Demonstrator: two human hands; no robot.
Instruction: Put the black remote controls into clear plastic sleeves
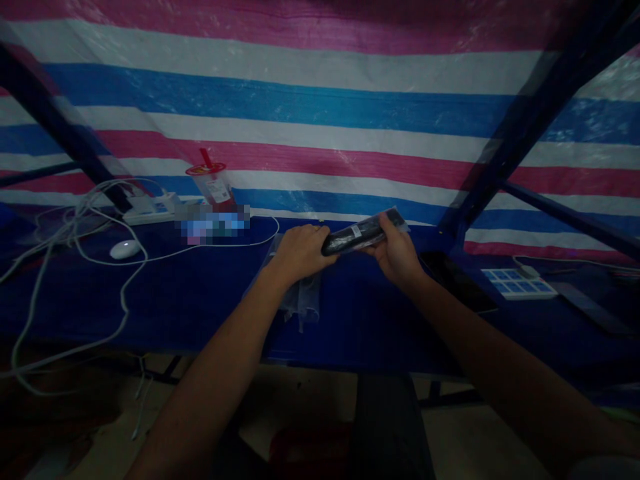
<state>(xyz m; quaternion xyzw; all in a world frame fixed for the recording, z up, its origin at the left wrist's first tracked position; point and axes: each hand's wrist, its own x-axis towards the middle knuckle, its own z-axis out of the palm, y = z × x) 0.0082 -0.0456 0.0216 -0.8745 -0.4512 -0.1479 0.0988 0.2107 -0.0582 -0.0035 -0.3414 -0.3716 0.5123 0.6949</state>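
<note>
Head | two hands (350,250) grip one black remote (356,237) | one mouse (125,249)

Dim, bluish, underexposed view with dark, wide-angle-warped edges.

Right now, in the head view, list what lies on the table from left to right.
White cables → mouse → red-lidded cup → left hand → black remote → right hand → dark phone → blue-squared card.
</note>
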